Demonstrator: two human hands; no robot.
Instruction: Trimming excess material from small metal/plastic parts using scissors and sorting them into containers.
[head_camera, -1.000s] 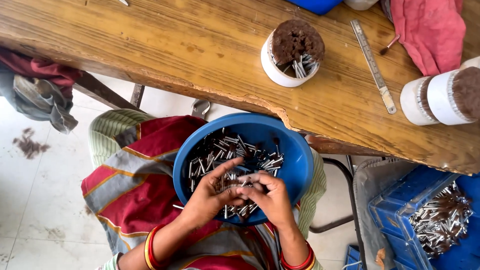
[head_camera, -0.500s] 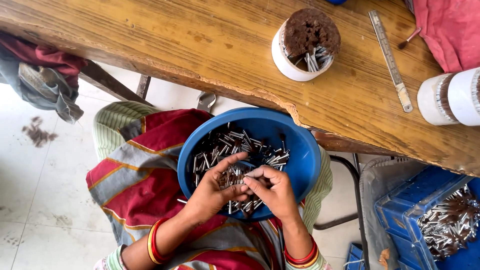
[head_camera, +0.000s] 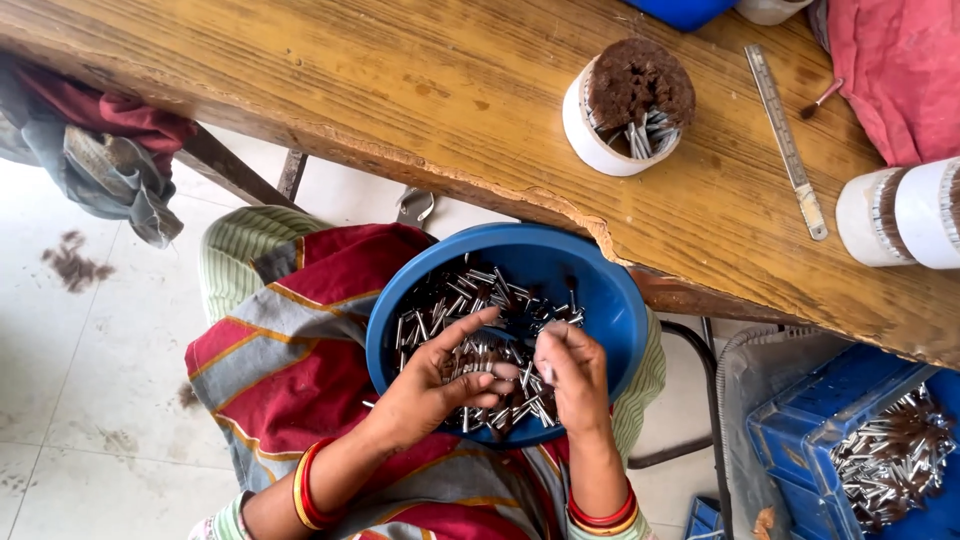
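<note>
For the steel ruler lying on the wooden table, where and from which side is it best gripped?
Probably by its long edges near the middle of the steel ruler, coming straight down from above. It lies flat on the wooden table and is long and thin, with bare wood along both edges, so fingers can pinch across its narrow width.

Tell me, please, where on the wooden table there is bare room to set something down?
The wooden table is bare along its left stretch, from the left end up to the white cup of metal pieces. A narrower bare patch lies between that cup and the metal ruler. The right end is crowded: two white rolls and a red cloth.
</note>
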